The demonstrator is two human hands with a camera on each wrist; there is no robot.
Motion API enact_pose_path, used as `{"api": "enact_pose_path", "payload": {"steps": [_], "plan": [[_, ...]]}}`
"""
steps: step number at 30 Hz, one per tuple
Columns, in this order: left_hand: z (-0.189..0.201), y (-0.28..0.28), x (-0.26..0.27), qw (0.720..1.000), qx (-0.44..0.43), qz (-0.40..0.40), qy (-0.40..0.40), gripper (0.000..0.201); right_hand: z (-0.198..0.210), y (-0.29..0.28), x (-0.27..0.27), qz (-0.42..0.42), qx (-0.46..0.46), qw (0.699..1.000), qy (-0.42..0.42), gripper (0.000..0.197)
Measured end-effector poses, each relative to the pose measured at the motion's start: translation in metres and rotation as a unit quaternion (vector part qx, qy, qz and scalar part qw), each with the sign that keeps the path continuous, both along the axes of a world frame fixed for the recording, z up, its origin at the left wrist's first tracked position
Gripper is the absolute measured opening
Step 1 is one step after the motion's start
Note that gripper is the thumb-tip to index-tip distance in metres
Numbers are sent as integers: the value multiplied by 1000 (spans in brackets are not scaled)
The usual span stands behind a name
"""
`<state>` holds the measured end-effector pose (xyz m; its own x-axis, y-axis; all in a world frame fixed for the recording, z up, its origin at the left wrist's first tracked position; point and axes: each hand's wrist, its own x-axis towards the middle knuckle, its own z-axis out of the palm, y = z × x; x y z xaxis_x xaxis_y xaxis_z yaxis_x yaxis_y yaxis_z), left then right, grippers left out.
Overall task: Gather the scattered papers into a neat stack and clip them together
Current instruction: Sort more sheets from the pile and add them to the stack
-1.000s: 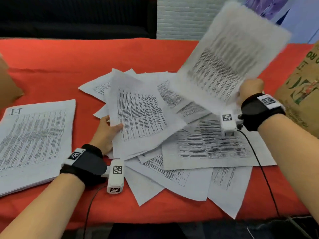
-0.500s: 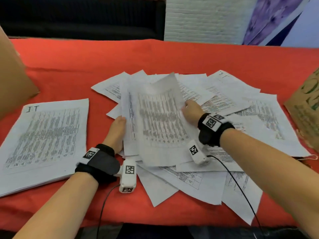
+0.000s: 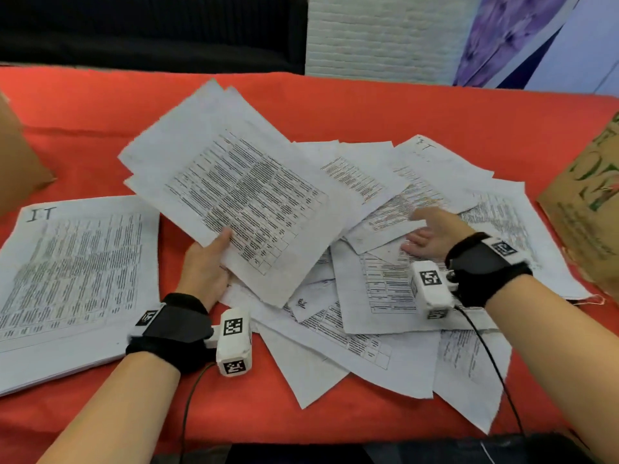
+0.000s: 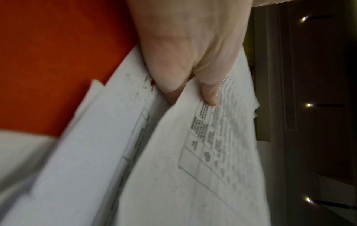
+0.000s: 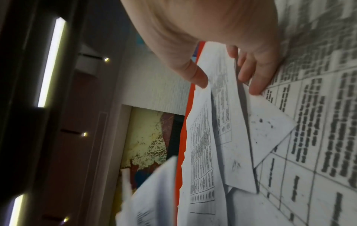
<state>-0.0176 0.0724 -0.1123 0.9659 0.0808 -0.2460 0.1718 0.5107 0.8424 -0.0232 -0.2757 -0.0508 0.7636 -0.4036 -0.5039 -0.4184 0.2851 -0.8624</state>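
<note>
Cardboard (image 3: 16, 162) juts in at the far left edge of your desk (image 3: 368, 105), which is covered in red cloth. Just beside it lies a squared stack of printed sheets (image 3: 77, 279) marked "IT" at its top corner. To the right of that stack, your left hand (image 3: 204, 266) holds a few sheets (image 3: 234, 195) lifted and tilted above the desk; the thumb presses on the printed top face and the fingers (image 4: 170, 97) curl underneath, so the hand is clamped on their near edge. Under and right of them the scattered papers (image 3: 385, 329) sprawl in an overlapping heap across the middle of the desk, still unsorted. Your right hand (image 3: 432, 232) rests in that heap, the thumb on top of a loose sheet (image 5: 222, 122) and the fingers (image 5: 255, 79) tucked beneath its edge, pinching it. At the far right stands a brown paper bag (image 3: 593, 209) with green print, touching the outermost sheets.
</note>
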Motion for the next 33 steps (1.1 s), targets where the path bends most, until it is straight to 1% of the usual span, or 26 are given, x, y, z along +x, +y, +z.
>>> {"api": "enact_pose_path", "payload": {"steps": [2, 5, 7, 9, 11, 13, 15, 16, 17, 19, 20, 22, 23, 25, 27, 29, 30, 31, 32, 33], "plan": [[-1, 0, 1, 1000, -3, 5, -5, 18, 0, 0, 0, 21, 16, 1000, 15, 31], [2, -1, 2, 997, -66, 17, -22, 16, 6, 18, 11, 45, 39, 998, 22, 31], [4, -1, 2, 995, -91, 22, -20, 15, 5, 35, 26, 38, 12, 999, 15, 32], [4, 1, 3, 993, -114, 23, -9, 14, 2, 56, 40, 24, -23, 999, -16, 37], [3, 2, 4, 990, -138, 20, 10, 17, 0, 76, 55, 29, -24, 999, -39, 39], [3, 2, 4, 990, -141, 19, 21, 20, 0, 97, 66, 47, 14, 998, -39, 34], [4, 2, 3, 990, -135, 21, 25, 30, -1, 109, 72, 74, 25, 996, -33, 30], [5, 2, 3, 991, -132, 21, 26, 36, -4, 110, 76, 92, 10, 995, -34, 35], [5, 3, 3, 991, -132, 22, 27, 40, -9, 110, 80, 106, -10, 993, -41, 41], [4, 4, 3, 989, -142, 22, 29, 41, -21, 101, 87, 132, -54, 988, -52, 47], [4, 5, 3, 988, -152, 19, 27, 38, -33, 92, 97, 135, -65, 987, -58, 46], [4, 6, 3, 986, -165, 11, 15, 31, -28, 86, 90, 147, -69, 985, -63, 37], [3, 5, 2, 986, -164, 8, 11, 29, -22, 84, 84, 135, -52, 988, -59, 29], [2, 5, 2, 986, -164, 5, 8, 30, -7, 76, 68, 115, -68, 989, -58, 17], [1, 6, 2, 987, -163, -5, 6, 32, 6, 56, 54, 86, -37, 993, -66, 10], [0, 6, 2, 986, -167, -20, -1, 31, 20, 35, 37, 106, -41, 992, -59, 14], [1, 6, 2, 984, -178, -27, -4, 32, 26, 29, 28, 121, -67, 989, -49, 14], [0, 6, 2, 982, -187, -33, -4, 34, 33, 22, 16, 146, -96, 984, -28, 10], [0, 5, 2, 981, -189, -43, -6, 35, 41, 16, 9, 136, -99, 986, -19, 9], [1, 4, 2, 981, -187, -54, -9, 34, 45, 12, 2, 155, -140, 978, -8, 13]]}}
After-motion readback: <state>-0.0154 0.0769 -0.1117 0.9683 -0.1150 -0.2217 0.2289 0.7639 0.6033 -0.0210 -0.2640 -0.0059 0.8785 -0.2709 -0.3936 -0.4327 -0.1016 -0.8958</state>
